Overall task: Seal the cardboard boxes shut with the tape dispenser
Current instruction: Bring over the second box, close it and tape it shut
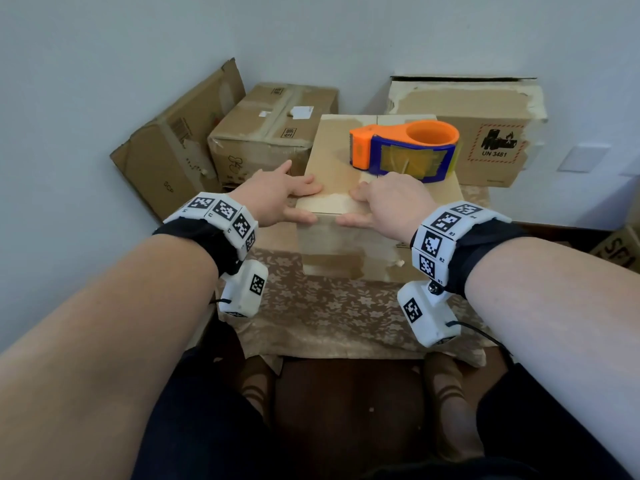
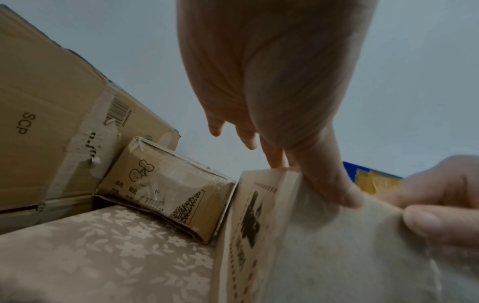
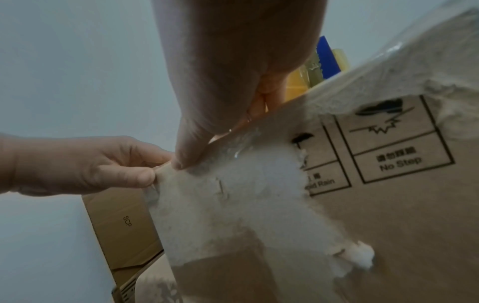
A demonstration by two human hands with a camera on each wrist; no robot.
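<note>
Both hands, left hand (image 1: 277,199) and right hand (image 1: 388,202), press flat on box (image 1: 346,237); tape dispenser (image 1: 405,150) just beyond.

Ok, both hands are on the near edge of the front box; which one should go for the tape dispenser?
Right, probably. The tape dispenser lies on the box top just beyond the right hand; the left hand sits farther off.

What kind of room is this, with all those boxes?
Probably a corner of a home used for packing. Worn cardboard boxes are stacked against a plain wall, a flowered tablecloth covers the small table, and a tape dispenser sits on the front box.
</note>
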